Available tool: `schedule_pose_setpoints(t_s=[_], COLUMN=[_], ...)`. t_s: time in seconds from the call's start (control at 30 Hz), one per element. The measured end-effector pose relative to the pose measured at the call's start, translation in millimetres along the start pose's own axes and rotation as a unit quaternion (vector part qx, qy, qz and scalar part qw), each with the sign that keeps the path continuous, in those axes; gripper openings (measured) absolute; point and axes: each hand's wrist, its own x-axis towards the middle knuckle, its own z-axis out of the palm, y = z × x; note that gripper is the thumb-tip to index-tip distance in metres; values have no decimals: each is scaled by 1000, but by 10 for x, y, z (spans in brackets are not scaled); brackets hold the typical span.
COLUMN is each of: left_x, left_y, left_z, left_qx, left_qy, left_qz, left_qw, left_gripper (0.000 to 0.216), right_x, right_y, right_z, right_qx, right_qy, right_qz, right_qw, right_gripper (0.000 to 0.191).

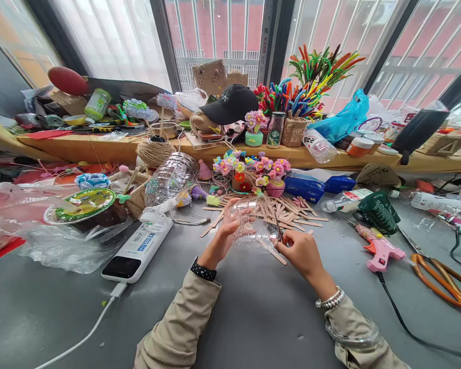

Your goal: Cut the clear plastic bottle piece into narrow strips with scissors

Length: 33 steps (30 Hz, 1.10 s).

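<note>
A large window [215, 31] with pale vertical bars backs the room, its outer panes cut off by the view's edges. Below, a grey tabletop [261, 328] meets a long yellowish wooden ledge [111, 154], both heavily cluttered. On the ledge, fuzzy multicoloured stems [322, 82] stand in clusters, some above a square woven tan basket [294, 131] whose inside is hidden. A round bowl with a green-rimmed yellow lid [85, 202] sits at left; its dark contents are hard to make out.

Near the table's middle, above scattered flat wooden craft sticks [307, 223], is a clear ribbed plastic bottle piece [258, 238]. The left hand [225, 233] grasps it, fingers partly blurred by the plastic. The right hand [301, 256] is clenched on a slim dark tool [278, 228] at its right end; fingers cover the tool's lower part.
</note>
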Motion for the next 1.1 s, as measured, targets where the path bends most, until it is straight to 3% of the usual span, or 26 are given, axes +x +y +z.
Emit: schedule_pose_setpoints(t_s=[0.23,0.57,0.93,1.1], left_x=[-1,-13,-12,-28], left_y=[1,-12,-32,-11], left_z=[-21,10,-47,-13], left_qx=[19,9,-15,14], left_qy=[-7,14,-22,-3], left_qz=[-11,0,-36,-28], left_qw=[1000,1000,999,1000], left_gripper=[72,78,73,77], right_x=[5,11,15,25], right_y=[26,37,-27,-38], right_z=[18,64,-29,-69], right_qx=[-8,22,21,-12], right_qy=[-24,6,-48,-71], right_qz=[32,-3,37,55], right_qw=[999,1000,998,996], right_gripper=[29,33,36,33])
